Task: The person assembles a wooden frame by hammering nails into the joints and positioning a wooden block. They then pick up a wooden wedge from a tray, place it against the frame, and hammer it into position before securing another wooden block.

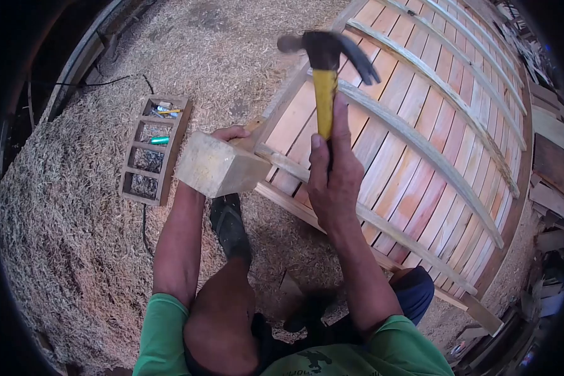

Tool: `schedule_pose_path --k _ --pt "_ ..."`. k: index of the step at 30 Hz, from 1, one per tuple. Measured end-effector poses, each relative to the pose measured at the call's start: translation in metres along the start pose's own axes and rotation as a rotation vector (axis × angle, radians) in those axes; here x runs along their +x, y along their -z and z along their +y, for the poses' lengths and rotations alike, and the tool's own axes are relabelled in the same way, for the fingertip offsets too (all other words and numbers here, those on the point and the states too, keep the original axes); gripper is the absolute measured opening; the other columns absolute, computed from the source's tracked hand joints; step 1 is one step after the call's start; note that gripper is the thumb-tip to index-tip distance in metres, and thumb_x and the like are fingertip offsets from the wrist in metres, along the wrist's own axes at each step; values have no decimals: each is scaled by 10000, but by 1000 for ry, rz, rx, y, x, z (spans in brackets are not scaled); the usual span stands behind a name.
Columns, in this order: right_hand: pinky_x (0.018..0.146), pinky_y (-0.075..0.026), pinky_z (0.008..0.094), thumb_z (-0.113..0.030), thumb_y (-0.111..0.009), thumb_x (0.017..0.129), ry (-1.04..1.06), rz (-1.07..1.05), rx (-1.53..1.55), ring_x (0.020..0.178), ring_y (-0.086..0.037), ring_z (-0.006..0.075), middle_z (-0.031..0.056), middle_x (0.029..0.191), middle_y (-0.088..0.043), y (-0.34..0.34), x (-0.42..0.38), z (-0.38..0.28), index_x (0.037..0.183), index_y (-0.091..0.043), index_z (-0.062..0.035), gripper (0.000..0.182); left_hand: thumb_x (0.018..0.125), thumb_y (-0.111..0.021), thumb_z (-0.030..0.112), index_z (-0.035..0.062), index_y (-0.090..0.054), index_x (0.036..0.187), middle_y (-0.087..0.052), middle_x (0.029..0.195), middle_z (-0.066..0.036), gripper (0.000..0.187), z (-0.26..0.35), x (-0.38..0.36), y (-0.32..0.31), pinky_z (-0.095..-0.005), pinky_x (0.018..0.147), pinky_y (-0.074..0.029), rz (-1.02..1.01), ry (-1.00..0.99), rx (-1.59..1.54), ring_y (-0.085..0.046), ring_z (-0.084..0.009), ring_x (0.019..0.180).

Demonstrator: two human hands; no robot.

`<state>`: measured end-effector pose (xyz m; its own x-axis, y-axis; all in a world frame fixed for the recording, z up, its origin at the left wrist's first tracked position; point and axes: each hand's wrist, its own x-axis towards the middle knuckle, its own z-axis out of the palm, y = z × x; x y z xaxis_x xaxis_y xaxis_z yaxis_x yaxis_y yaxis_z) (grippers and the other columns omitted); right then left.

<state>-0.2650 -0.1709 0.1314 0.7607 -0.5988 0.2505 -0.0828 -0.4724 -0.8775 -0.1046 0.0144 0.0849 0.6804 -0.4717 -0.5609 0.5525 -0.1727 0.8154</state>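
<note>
My right hand is wrapped round the handle of a claw hammer, held upright with its dark head at the top and its yellow grip showing. My left hand is behind a squared wooden block; its fingers show at the block's upper edge, and the rest is hidden. The block is at the near left corner of a large slatted wooden panel, whose long battens cross the planks. Whether the block touches the panel cannot be made out.
On the shavings-covered ground at the left lies a wooden tray with compartments, holding a green item and small pieces. A dark cable runs past it. Scrap boards lie at the far right. My booted foot is below the block.
</note>
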Motion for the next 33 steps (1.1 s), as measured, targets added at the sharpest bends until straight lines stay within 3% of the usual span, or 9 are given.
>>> schedule_pose_path --k 6,13,15,19,21,25,27,31,33 --pt "755 -591 472 -88 -594 1046 -77 -678 -592 825 -742 353 245 1020 -738 -15 12 39 1678 -331 -247 704 877 -816 229 57 -797 1066 -732 938 -46 256 -22 14 13 -320 731 -569 -63 -262 6 -693 -148 823" --pt "694 -583 482 -89 -634 1019 129 -166 -100 765 -706 362 196 889 -688 -8 2 9 1663 -360 -229 715 912 -780 308 96 -739 1256 -733 1101 -82 406 -19 39 28 -344 822 -581 -130 246 -74 -711 -188 933" --pt "678 -584 479 -76 -634 1020 216 32 9 730 -699 370 192 919 -703 -15 2 10 1653 -384 -217 695 895 -796 240 75 -774 1058 -720 927 -48 233 -15 34 18 -314 726 -562 -33 211 -110 -685 -152 795" --pt "717 -566 567 -226 -527 1089 -126 -666 -454 790 -725 443 261 934 -718 -22 3 47 1700 -216 -228 686 884 -806 216 69 -792 951 -710 832 -35 162 -21 37 19 -302 669 -550 11 123 -102 -670 -135 719" --pt "716 -555 571 -205 -540 1083 -119 -544 -310 788 -717 453 268 922 -714 -17 7 44 1696 -237 -229 684 886 -802 218 69 -792 946 -708 822 -35 161 -33 43 22 -302 661 -547 -38 -210 43 -666 -135 709" --pt "699 -561 471 -82 -596 1047 29 -104 27 726 -707 387 257 930 -713 -6 10 0 1673 -346 -194 683 898 -785 160 46 -807 991 -738 878 -45 148 0 20 10 -293 720 -566 -52 291 -202 -693 -140 781" --pt "685 -565 465 -91 -603 1048 84 45 94 700 -702 374 245 891 -709 -12 9 3 1671 -356 -198 679 900 -782 152 43 -809 1011 -744 889 -51 158 -6 10 4 -293 729 -571 11 48 -70 -704 -143 793" --pt "688 -526 590 -192 -540 1082 -169 -605 -382 736 -704 469 275 863 -713 -25 2 56 1677 -307 -194 639 900 -792 179 54 -810 1008 -736 863 -55 167 -30 34 22 -293 684 -561 -6 -66 -64 -696 -140 743" --pt "678 -538 559 -170 -538 1082 -148 -455 -216 713 -706 443 256 828 -702 -20 7 53 1678 -312 -202 638 902 -792 206 63 -803 981 -724 845 -47 164 -59 69 42 -293 663 -548 -28 -140 16 -679 -133 716"
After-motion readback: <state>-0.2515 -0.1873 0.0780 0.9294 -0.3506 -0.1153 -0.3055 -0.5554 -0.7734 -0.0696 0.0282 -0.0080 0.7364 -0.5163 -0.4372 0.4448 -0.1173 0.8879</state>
